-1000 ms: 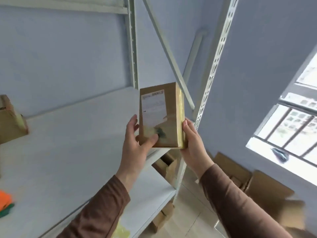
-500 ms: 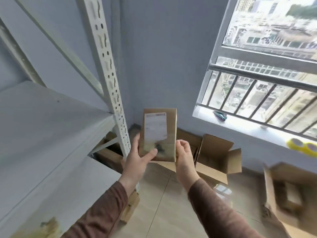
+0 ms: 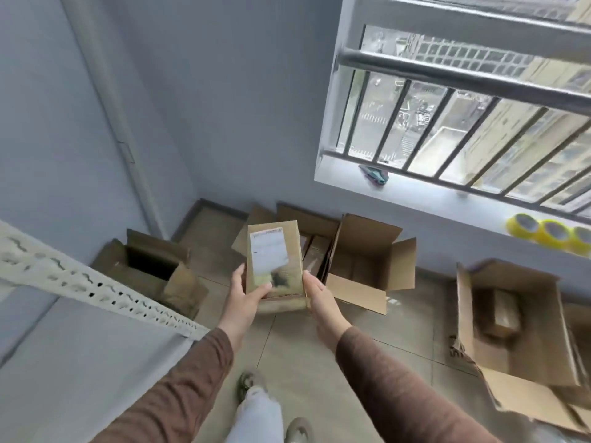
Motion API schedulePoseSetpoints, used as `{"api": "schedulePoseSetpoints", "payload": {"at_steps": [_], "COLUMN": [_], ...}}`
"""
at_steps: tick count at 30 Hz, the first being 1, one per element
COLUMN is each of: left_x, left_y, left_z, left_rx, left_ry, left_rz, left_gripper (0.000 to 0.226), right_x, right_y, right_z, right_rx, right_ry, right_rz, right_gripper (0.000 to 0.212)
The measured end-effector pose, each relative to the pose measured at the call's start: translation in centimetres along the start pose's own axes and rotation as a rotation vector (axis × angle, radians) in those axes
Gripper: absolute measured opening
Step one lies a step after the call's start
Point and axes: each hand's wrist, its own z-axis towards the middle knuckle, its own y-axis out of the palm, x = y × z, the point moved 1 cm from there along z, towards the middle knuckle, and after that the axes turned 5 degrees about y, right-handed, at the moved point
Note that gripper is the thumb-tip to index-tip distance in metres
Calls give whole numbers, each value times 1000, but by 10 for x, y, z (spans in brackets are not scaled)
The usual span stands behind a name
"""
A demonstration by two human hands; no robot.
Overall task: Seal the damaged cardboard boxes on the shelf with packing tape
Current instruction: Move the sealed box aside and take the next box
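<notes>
I hold a small brown cardboard box (image 3: pixel 274 263) with a white label and a dark smudge on its face, out in front of me above the floor. My left hand (image 3: pixel 244 295) grips its lower left side, thumb across the front. My right hand (image 3: pixel 316 294) grips its lower right edge. Three yellow rolls of packing tape (image 3: pixel 549 233) stand in a row on the window sill (image 3: pixel 415 199) at the right. The white shelf board (image 3: pixel 80 353) and its perforated upright (image 3: pixel 92 290) lie at the lower left.
Open cardboard boxes stand on the tiled floor: one by the wall corner (image 3: pixel 150 270), one just beyond my hands (image 3: pixel 367 263), one at the right (image 3: pixel 511 318) with a small box inside. A teal tool (image 3: pixel 374 174) lies on the sill. My feet (image 3: pixel 249 383) are below.
I have turned right, away from the shelf, and carried the small box along in both hands. The view now faces the floor boxes and the window.
</notes>
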Motion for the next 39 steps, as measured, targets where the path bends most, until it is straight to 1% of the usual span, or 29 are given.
{"api": "schedulePoseSetpoints", "payload": {"at_steps": [2, 5, 6, 9, 13, 18, 20, 23, 25, 27, 29, 34, 39], "left_x": [-7, -22, -26, -37, -53, -78, -94, -121, -141, -160, -191, -258, -306], "left_y": [8, 22, 26, 35, 45, 62, 71, 83, 91, 96, 102, 108, 106], "left_z": [21, 73, 90, 133, 198, 270, 298, 343, 374, 405, 444, 521, 579], "left_rx": [12, -5, -15, -38, -93, -164, -136, -22, 22, 52, 91, 156, 178], "left_ry": [-56, -154, -180, -261, -352, -424, -446, -488, -491, -497, -506, -521, -502], "left_rz": [-22, -32, -34, -38, 9, 43, 26, -15, -55, -83, -111, -178, -190], "left_gripper": [65, 58, 57, 51, 55, 62, 55, 39, 42, 54, 59, 50, 43], "right_x": [3, 0, -1, -2, 5, 23, 31, 42, 51, 59, 76, 113, 146], "right_y": [-4, -9, -10, -15, -25, -38, -41, -44, -44, -45, -46, -51, -52], "right_z": [19, 65, 81, 125, 202, 288, 324, 381, 420, 457, 500, 582, 648], "right_rx": [21, 56, 56, 96, 168, 217, 248, 269, 256, 262, 254, 284, 261], "right_ry": [59, 162, 191, 262, 342, 451, 475, 482, 480, 472, 472, 455, 410], "right_rz": [0, -22, -27, -63, -97, -42, -21, -23, -28, -46, -60, -185, -256], "right_gripper": [40, 52, 53, 48, 45, 43, 36, 31, 35, 38, 37, 41, 40]}}
